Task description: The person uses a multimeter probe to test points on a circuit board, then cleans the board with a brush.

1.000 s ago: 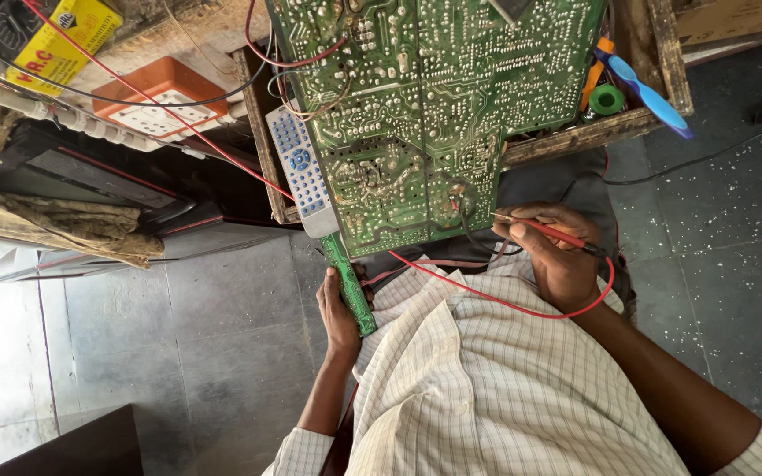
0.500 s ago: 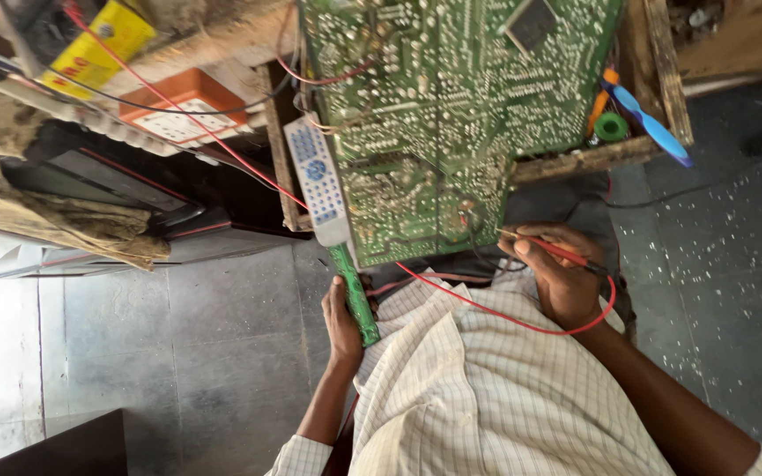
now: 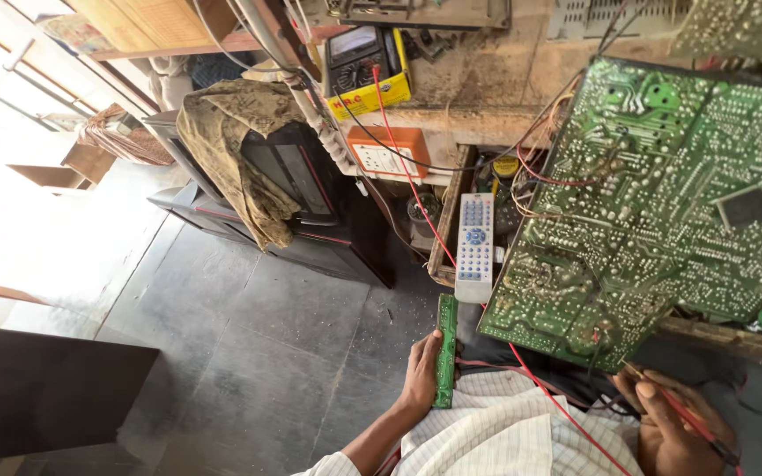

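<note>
A large green circuit board (image 3: 654,211) is propped with its solder side turned up toward the viewer, so that the joints can be reached from above; all places below are given from this board. Its lower corner rests near the person's lap, and its upper part leans toward the wooden bench (image 3: 487,97). At the lower right of the board, the right hand (image 3: 676,423) is closed around a red probe (image 3: 663,397), whose tip is pointed up at the bottom edge of the board, probably so that single solder points can be touched. A red wire (image 3: 416,185) is led from there past the left of the board up to a yellow multimeter (image 3: 368,62), which is set on the bench to the upper left with its display turned toward the person. To the lower left of the board, a narrow green board strip (image 3: 445,351) is held upright by the left hand (image 3: 421,375), with the fingers (image 3: 434,339) wrapped along its edge, so the grasp is closed on it. Just left of the board a grey remote control (image 3: 475,249) lies, touching the top of the strip. Further left, an orange socket box (image 3: 390,152) and a cloth-covered television (image 3: 258,167) are seen.
</note>
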{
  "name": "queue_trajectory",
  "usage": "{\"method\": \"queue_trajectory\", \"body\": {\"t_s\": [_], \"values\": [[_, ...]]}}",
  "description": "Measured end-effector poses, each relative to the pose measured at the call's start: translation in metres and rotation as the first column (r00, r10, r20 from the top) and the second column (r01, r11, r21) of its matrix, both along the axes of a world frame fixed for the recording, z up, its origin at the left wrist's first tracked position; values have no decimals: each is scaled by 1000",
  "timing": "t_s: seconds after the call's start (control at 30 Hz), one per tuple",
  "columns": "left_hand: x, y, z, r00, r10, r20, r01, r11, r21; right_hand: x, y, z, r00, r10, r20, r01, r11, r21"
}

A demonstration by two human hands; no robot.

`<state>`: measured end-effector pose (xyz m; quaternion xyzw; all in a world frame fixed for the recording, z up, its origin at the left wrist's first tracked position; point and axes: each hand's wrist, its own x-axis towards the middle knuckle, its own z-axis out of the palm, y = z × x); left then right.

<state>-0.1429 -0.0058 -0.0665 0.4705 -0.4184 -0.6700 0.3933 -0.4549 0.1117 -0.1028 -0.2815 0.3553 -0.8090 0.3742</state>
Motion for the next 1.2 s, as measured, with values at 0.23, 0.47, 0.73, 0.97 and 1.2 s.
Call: {"method": "queue_trajectory", "body": {"t_s": [0.23,0.47,0.73,0.97,1.2], "values": [[2,-4,-5,999,-2,-41,2,1000,14,-8,1,5,996,0,-86,14,986,166],[2,-4,-5,999,-21,-47,20,1000,-15,-3,-3,10,998,-13,-65,23,987,161],[4,-3,-10,987,66,143,-47,990,-135,-6,5,33,219,-119,-968,236,970,-66],[-3,2,-5,995,21,101,-17,999,-45,4,4,39,999,-14,35,6,976,219],[-2,3,0,995,6,103,2,997,-77,7,3,51,999,-7,43,-3,978,211]]}}
